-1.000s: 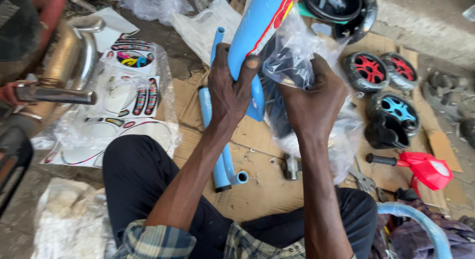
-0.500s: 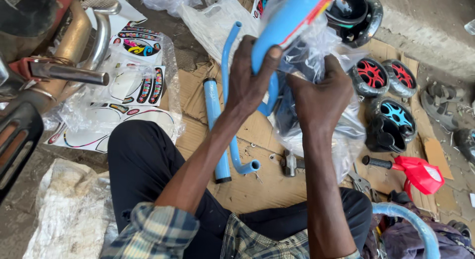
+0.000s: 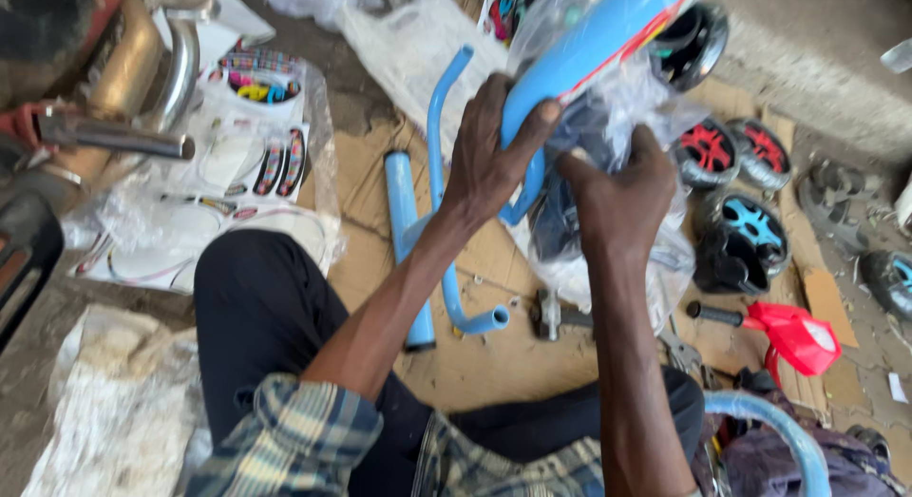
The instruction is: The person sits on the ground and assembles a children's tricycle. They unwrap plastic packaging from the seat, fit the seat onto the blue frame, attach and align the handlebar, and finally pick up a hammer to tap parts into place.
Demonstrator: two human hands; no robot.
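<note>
- My left hand [image 3: 489, 164] has its grip closed around the blue frame tube [image 3: 589, 50], which is raised above the cardboard [image 3: 494, 364] on the floor.
- My right hand [image 3: 617, 198] pinches the clear plastic bag [image 3: 627, 107] that hangs around the tube.
- A bent blue pipe [image 3: 442, 221] lies below, and small wheels [image 3: 741, 188] are at the right, near a red part [image 3: 798, 335].

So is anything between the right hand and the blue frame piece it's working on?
Yes. Clear plastic wrap covers the blue frame piece, and the right hand grips that wrap, not the bare frame. The left hand holds the blue frame piece directly near its lower end.
</note>
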